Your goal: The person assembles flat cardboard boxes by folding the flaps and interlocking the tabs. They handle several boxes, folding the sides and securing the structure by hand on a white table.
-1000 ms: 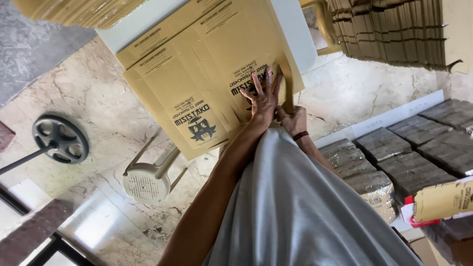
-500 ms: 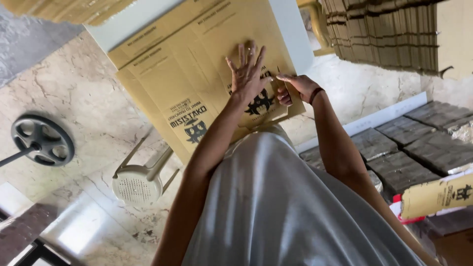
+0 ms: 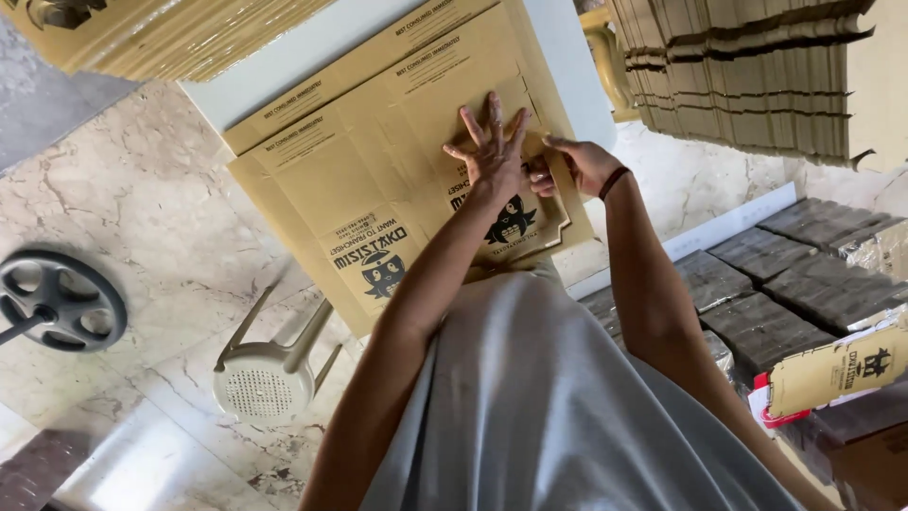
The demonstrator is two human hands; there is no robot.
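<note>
flat cardboard box lies under both hands.

Grey sleeveless top, bare arms, dark band on right wrist.

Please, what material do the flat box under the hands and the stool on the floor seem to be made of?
The flat box looks like brown corrugated cardboard, matte: creased fold lines, black print. The stool seems moulded plastic, beige, slightly glossy, with a perforated seat; painted metal cannot be excluded.
</note>
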